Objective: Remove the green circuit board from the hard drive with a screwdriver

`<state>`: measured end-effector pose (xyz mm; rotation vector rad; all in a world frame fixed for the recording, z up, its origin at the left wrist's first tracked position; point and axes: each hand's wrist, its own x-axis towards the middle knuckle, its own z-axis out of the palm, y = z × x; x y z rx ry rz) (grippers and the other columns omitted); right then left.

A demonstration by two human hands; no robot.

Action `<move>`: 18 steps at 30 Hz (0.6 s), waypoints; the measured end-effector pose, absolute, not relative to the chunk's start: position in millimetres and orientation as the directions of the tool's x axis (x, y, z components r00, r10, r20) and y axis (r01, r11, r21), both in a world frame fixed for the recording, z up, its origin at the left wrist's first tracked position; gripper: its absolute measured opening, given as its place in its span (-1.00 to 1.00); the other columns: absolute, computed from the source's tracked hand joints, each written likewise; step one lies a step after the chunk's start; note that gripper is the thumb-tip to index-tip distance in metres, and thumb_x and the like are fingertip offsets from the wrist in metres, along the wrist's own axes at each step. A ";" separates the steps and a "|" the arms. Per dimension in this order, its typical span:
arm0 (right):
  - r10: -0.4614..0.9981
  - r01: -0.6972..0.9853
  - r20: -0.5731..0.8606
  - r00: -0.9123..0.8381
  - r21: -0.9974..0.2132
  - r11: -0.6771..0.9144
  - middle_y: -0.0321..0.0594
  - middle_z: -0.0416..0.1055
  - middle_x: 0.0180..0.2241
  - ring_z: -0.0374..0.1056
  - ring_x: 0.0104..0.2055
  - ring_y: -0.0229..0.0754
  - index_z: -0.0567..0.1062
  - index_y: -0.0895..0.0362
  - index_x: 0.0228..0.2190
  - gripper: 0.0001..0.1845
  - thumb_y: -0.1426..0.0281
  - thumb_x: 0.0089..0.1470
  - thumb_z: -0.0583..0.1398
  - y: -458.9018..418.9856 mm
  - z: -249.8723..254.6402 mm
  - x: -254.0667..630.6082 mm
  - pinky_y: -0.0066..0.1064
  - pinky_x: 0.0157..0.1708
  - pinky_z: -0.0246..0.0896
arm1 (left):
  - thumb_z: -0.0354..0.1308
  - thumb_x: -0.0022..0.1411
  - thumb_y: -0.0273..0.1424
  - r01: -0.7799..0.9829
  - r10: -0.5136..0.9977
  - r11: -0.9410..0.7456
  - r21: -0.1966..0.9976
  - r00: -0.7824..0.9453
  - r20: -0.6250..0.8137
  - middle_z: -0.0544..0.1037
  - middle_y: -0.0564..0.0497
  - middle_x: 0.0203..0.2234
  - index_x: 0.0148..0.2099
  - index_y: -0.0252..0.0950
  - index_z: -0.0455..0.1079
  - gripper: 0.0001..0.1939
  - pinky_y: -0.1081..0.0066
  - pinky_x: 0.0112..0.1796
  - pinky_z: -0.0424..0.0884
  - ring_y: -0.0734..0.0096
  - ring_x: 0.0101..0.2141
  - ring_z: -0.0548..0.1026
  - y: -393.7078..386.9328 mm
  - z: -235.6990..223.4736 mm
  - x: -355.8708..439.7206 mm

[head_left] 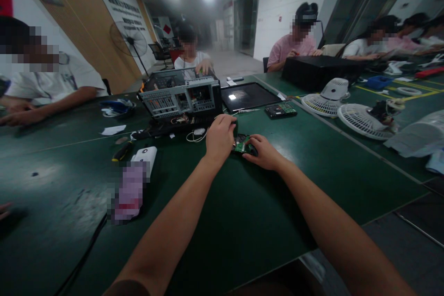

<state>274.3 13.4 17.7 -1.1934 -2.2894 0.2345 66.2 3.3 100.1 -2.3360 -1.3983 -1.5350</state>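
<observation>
In front of me on the green table lies a hard drive point(242, 144) with its green circuit board facing up. My right hand point(262, 151) grips its right side, thumb at the near edge and fingers on the board. Over the drive's left end is my left hand point(221, 136), its fingers bent and pressed together. Something dark shows by those fingertips, too hidden to name. A second hard drive point(280, 110) lies farther back to the right. Between it and my hands rests a thin screwdriver point(248, 110).
An opened computer case point(180, 99) stands beyond my left hand, with a black panel point(253, 95) beside it. At left are a yellow-black screwdriver point(122, 151) and a phone-like object point(133, 185), partly blurred. Fan parts point(362, 120) lie right. Several people sit around the table.
</observation>
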 end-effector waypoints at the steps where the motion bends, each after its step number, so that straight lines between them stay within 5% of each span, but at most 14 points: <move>1: 0.801 0.704 0.384 -0.460 -0.392 0.592 0.03 0.29 0.12 0.23 0.20 0.11 0.46 0.08 -0.03 -0.54 0.13 0.09 0.30 13.2 17.9 274.3 0.00 0.23 0.14 | 0.10 0.29 -0.61 0.671 0.664 -0.602 0.433 0.121 0.738 0.55 -0.05 -0.14 -0.08 -0.22 0.44 -0.76 0.23 -0.03 0.45 0.25 -0.11 0.51 3.6 99.8 66.4; 11: 0.799 0.703 0.387 -0.460 -0.391 0.594 0.02 0.30 0.11 0.24 0.19 0.11 0.46 0.07 -0.03 -0.53 0.13 0.08 0.31 14.1 16.9 273.9 0.01 0.22 0.14 | 0.31 0.23 -0.32 0.648 0.713 -0.548 0.528 0.032 0.700 0.53 -0.04 -0.24 -0.15 -0.24 0.36 -0.78 0.28 -0.18 0.48 0.28 -0.21 0.52 7.9 92.3 67.7; 18: 0.792 0.700 0.399 -0.462 -0.384 0.602 0.02 0.30 0.12 0.23 0.20 0.10 0.45 0.08 -0.03 -0.54 0.14 0.09 0.31 13.9 16.1 274.4 0.01 0.22 0.15 | 0.21 0.29 -0.42 0.666 0.690 -0.564 0.489 0.054 0.722 0.49 -0.04 -0.24 -0.15 -0.24 0.35 -0.90 0.27 -0.16 0.47 0.29 -0.21 0.49 6.8 95.7 67.5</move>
